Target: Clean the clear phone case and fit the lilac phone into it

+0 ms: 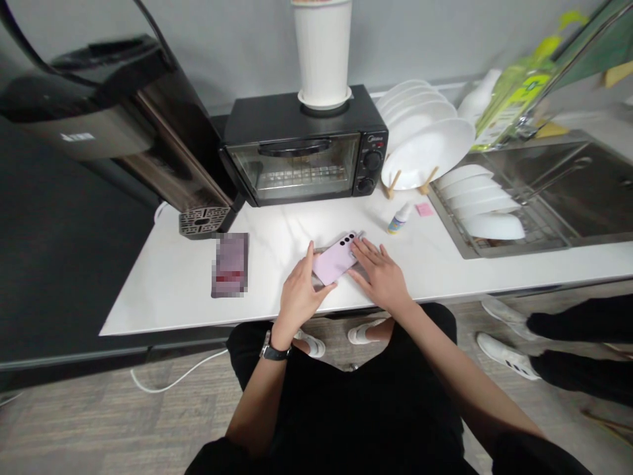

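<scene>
A lilac smartphone [333, 260] lies tilted on the white countertop, back side up, with its dark camera lenses towards the upper right. My left hand [301, 290] grips its lower left end, thumb along the near edge and fingers at the far side. My right hand [378, 272] holds the camera end, fingers over the top corner and thumb by the near edge. Something greyish shows at the phone's edges; I cannot tell whether it is a cloth or shadow. A small spray bottle [398, 219] stands beyond my right hand, beside a pink sticky note [424, 209].
A blurred-out purplish packet [230, 264] lies left on the countertop [163, 284]. Behind are a drinks machine [163, 138], a toaster oven [304, 158] with a white cup on top, and racked plates [428, 152]. A sink [558, 191] with dishes is right; another person's shoes [507, 356] stand below.
</scene>
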Available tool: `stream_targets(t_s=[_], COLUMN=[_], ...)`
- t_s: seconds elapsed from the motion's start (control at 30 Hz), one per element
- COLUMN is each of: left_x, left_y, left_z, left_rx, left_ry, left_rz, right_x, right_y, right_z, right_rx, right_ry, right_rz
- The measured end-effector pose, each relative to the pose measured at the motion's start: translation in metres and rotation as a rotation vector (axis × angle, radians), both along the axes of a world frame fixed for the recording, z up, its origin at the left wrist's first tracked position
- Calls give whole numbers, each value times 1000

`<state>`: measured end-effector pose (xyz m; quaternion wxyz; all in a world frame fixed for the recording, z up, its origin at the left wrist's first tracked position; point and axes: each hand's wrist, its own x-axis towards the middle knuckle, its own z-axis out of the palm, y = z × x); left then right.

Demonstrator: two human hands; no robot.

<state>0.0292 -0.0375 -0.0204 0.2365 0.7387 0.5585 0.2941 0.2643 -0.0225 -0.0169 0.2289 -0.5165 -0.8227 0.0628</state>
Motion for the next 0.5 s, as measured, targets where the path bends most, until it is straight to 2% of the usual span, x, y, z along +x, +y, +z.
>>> stream_targets(t_s=[0.1, 0.23, 0.3, 0.37, 0.43, 0.5], left_x=[-2, -6, -6, -4, -2, -1], left_y=[-1, -2, -2, -1, 0, 0], left_z=[-1, -1, -1, -1, -1, -1], left_rx=[9, 8, -3, -10, -8, -8], left_ry=[1, 10, 6, -2, -9, -12], left_rz=[-3, -40, -32, -8, 8, 14], right_x=[-28, -60, -55, -37, -15, 0], right_y=[13, -15, -33, -40, -33, -15], right_z=[1, 1, -1, -3, -4, -5], right_rx=[-3, -29, -38, -37, -24, 0], right_ry=[21, 74, 95, 95, 77, 58], right_rz=[52, 237, 282, 265, 171, 61])
